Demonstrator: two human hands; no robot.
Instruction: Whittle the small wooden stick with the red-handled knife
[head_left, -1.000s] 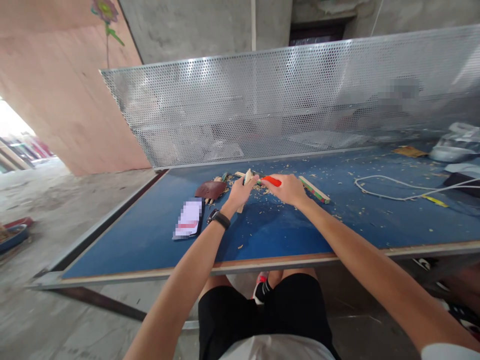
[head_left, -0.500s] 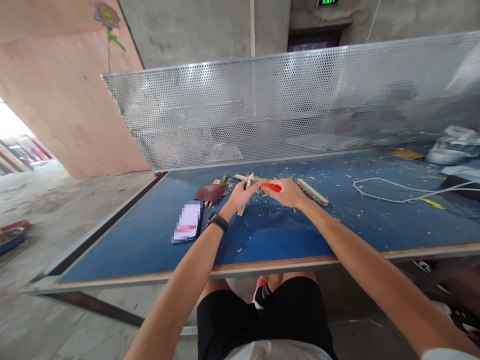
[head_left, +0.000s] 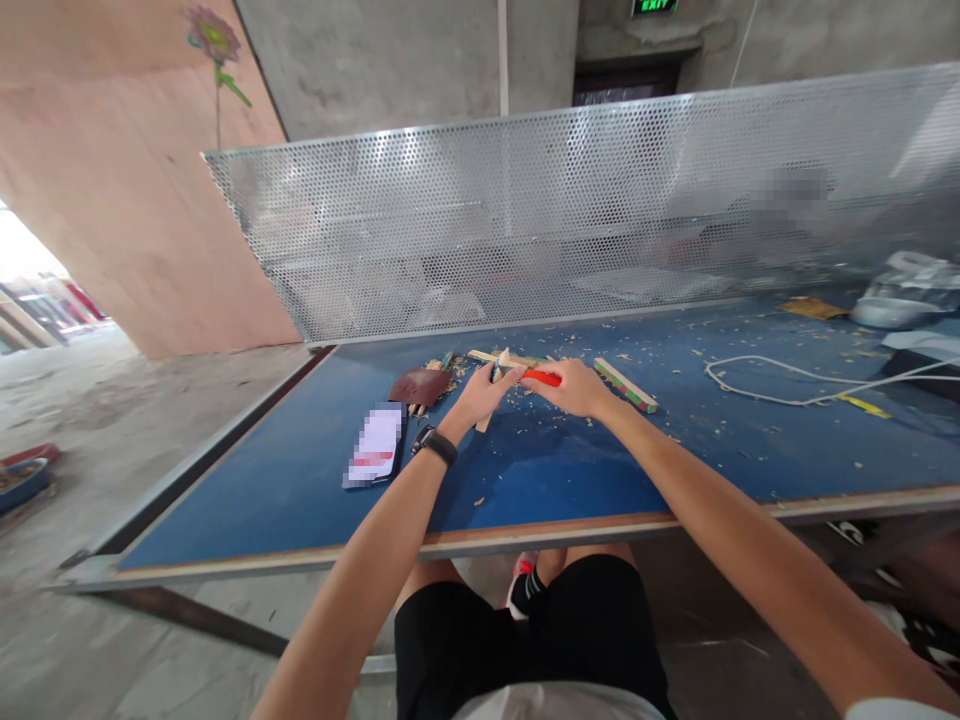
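Note:
My left hand (head_left: 481, 393) is closed around a pale wooden stick (head_left: 503, 357), whose pointed top rises above the fingers; its lower end shows under the palm. Closed too, my right hand (head_left: 576, 386) grips a red-handled knife (head_left: 543, 378) pointing left toward the stick. The blade cannot be made out between the hands. Both hands nearly meet, just above the blue tabletop. Behind them lie wooden strips (head_left: 481, 355) among shavings. To the right of my right hand rests a wooden block (head_left: 625, 385) with green and red sides.
A brown leather-like piece (head_left: 420, 386) covers some sticks left of my hands, near a phone (head_left: 376, 445). A white cable (head_left: 780, 400) loops at right beside a yellow strip (head_left: 866, 406). The perforated metal screen (head_left: 480, 230) stands along the table's back edge.
My right hand and the red handle have shifted very slightly, the handle now lying a little flatter. My left hand keeps its hold on the wooden stick.

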